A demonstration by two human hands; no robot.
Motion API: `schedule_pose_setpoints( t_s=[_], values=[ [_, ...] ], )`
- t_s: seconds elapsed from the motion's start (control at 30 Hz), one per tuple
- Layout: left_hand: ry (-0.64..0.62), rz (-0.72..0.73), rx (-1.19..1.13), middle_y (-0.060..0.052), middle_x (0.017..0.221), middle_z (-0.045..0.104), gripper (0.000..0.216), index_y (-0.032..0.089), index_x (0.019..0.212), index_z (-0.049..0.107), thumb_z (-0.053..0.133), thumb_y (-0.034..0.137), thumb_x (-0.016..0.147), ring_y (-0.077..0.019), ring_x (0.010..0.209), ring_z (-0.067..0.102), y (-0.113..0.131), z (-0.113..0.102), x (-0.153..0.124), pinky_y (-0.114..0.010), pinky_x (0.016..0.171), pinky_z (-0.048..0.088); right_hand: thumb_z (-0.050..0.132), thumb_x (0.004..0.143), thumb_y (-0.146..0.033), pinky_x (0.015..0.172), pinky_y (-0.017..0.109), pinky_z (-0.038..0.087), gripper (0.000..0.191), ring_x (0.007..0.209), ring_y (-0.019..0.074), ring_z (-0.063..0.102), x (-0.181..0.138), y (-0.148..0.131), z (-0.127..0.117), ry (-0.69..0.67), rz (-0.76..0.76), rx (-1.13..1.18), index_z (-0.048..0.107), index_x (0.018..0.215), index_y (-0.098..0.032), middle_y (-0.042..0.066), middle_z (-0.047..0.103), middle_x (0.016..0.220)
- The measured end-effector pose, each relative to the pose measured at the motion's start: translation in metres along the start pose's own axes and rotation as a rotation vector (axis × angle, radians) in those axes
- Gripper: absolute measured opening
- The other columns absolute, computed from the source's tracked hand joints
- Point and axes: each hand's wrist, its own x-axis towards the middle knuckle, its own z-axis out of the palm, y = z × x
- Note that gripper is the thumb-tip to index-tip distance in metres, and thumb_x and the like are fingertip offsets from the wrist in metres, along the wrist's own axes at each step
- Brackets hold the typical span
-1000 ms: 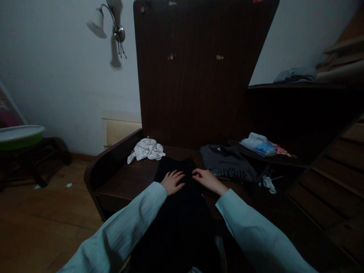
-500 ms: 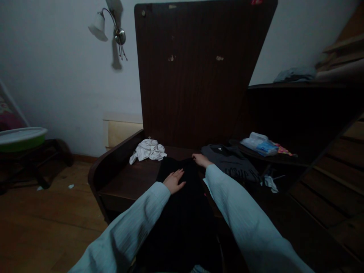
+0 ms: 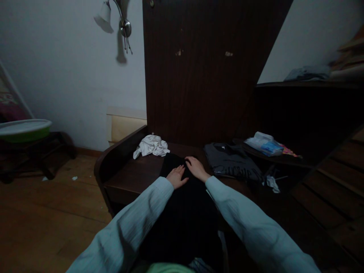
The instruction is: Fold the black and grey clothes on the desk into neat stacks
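Note:
A black piece of clothing (image 3: 182, 223) is spread lengthwise over the dark wooden surface and down toward my body; its exact kind is lost in the darkness. My left hand (image 3: 176, 177) lies flat on its upper part, fingers stretched out and thumb apart. Just beside it, my right hand (image 3: 196, 169) rests on the cloth near the far end, fingers slightly bent and apart. The two hands are close but do not touch. Beyond my right hand lies a dark grey shirt (image 3: 231, 159) with black lettering.
White crumpled cloth (image 3: 152, 146) sits on the dark wooden bench (image 3: 125, 176) at the left. Plastic packets (image 3: 264, 143) lie on a low shelf to the right. A tall dark panel (image 3: 204, 91) stands behind. Far left, a green basin (image 3: 25, 131) rests on a stool.
My right hand has moved left from the cloth's far right corner to lie beside my left hand, bringing that edge inward. My left hand stays flat. The view has shifted slightly.

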Motion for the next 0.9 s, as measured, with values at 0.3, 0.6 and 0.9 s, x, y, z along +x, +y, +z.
schedule_pose_setpoints(
  t_s=[0.3, 0.6, 0.9],
  values=[
    [0.023, -0.015, 0.032, -0.015, 0.133, 0.036, 0.052, 0.007, 0.123, 0.039, 0.034, 0.041, 0.084, -0.0222, 0.125, 0.029, 0.002, -0.001, -0.003, -0.035, 0.102, 0.024, 0.017, 0.089, -0.031, 0.100, 0.034, 0.023, 0.047, 0.126, 0.0172, 0.026, -0.014, 0.001, 0.026, -0.206, -0.015, -0.090, 0.036, 0.128, -0.013, 0.009, 0.033, 0.136],
    [0.005, -0.172, 0.107, -0.014, 0.137, 0.030, 0.054, 0.009, 0.127, 0.034, 0.031, 0.041, 0.084, -0.0231, 0.127, 0.023, 0.000, 0.004, -0.001, -0.040, 0.101, 0.024, 0.022, 0.089, -0.033, 0.101, 0.033, 0.022, 0.047, 0.126, 0.0179, 0.026, -0.015, -0.004, 0.021, -0.211, 0.010, -0.124, 0.035, 0.129, -0.014, 0.008, 0.031, 0.138],
    [-0.124, -0.149, 0.074, -0.012, 0.141, 0.018, 0.070, 0.011, 0.134, 0.022, 0.026, 0.057, 0.081, -0.0232, 0.130, 0.013, 0.003, -0.002, -0.001, -0.043, 0.103, 0.015, 0.022, 0.089, -0.032, 0.102, 0.035, 0.020, 0.047, 0.127, 0.0184, 0.024, -0.014, -0.008, 0.017, -0.245, 0.032, -0.104, 0.032, 0.131, -0.014, 0.009, 0.028, 0.139]
  ],
)
